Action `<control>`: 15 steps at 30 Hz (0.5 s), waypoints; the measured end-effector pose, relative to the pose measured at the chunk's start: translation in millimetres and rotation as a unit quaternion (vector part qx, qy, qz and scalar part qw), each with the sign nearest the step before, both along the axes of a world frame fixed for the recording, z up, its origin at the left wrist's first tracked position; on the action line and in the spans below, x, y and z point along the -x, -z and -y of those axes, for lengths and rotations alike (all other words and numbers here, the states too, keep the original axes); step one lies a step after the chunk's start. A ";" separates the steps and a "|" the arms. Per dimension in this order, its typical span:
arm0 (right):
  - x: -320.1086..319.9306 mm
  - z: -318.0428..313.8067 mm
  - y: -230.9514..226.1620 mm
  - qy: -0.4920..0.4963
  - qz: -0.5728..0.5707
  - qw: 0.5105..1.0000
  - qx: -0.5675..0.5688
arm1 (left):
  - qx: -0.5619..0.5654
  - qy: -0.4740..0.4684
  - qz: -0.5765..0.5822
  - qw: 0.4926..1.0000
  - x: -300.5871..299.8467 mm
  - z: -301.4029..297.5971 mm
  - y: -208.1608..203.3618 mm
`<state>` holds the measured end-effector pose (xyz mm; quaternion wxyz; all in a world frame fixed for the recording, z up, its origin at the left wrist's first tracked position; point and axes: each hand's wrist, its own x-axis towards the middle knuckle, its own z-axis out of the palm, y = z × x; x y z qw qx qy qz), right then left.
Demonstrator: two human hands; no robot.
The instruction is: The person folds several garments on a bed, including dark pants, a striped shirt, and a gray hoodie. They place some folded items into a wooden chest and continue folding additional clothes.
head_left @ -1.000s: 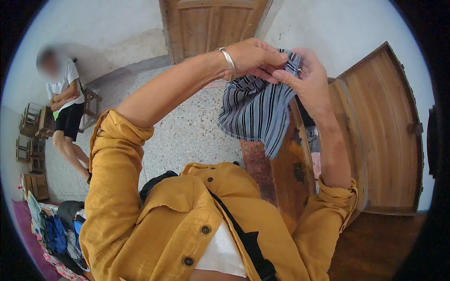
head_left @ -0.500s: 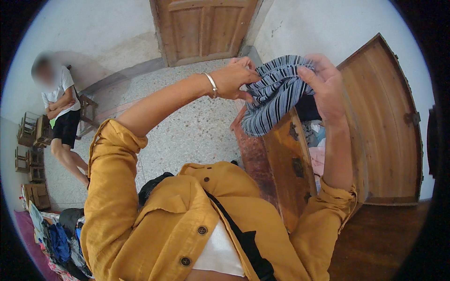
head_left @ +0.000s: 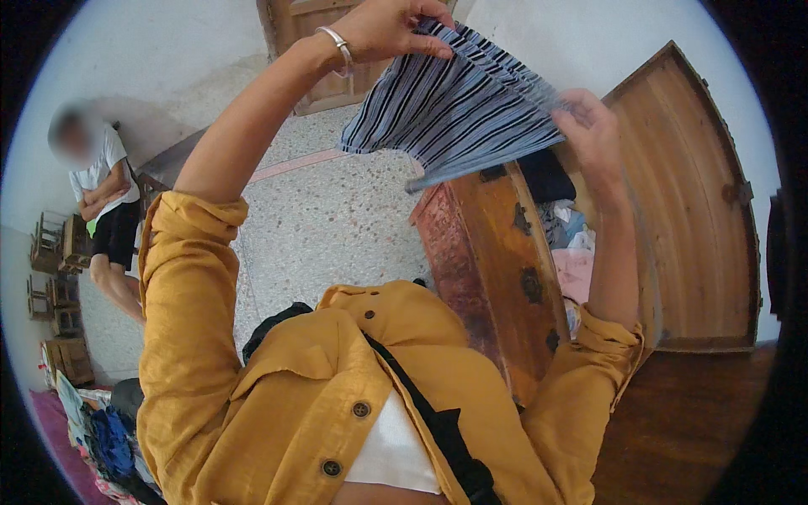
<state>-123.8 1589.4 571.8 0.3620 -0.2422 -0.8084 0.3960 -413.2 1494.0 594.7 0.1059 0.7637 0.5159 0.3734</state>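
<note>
Blue, black and white striped shorts point(head_left: 454, 105) hang stretched out in front of me, their gathered waistband running between my hands. With thumb and fingers my left hand point(head_left: 404, 34), a silver bangle on its wrist, pinches the upper left end of the waistband. My right hand point(head_left: 589, 126) grips the lower right end; its fingertips are slightly blurred. Just beneath the shorts stands a wooden chest point(head_left: 497, 252) with its lid point(head_left: 694, 210) up. Folded clothes, a pink one point(head_left: 571, 273) and a black one point(head_left: 549, 177) among them, lie inside.
A person point(head_left: 109, 194) in a white top and black shorts stands at the far left, arms folded. Wooden stools point(head_left: 63, 290) line the left wall. Piled clothes point(head_left: 109, 438) lie at the lower left. Ahead is a wooden door point(head_left: 295, 34) beyond the speckled floor point(head_left: 320, 219).
My left hand has risen up and away from my right hand. The bunched shorts are now spread wide between the two hands, and more of the chest's contents shows.
</note>
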 end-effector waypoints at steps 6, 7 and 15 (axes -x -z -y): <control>-7.4 9.1 -9.5 0.021 -0.012 1.000 -0.013 | -0.161 0.030 0.019 0.986 -6.1 -5.4 7.9; -7.9 14.4 -14.0 0.020 -0.028 0.999 -0.022 | -0.120 0.005 0.010 0.993 -7.9 -5.5 8.8; -21.3 17.4 28.8 -0.037 0.111 0.993 -0.025 | 0.239 0.016 0.082 0.967 -31.7 9.1 28.9</control>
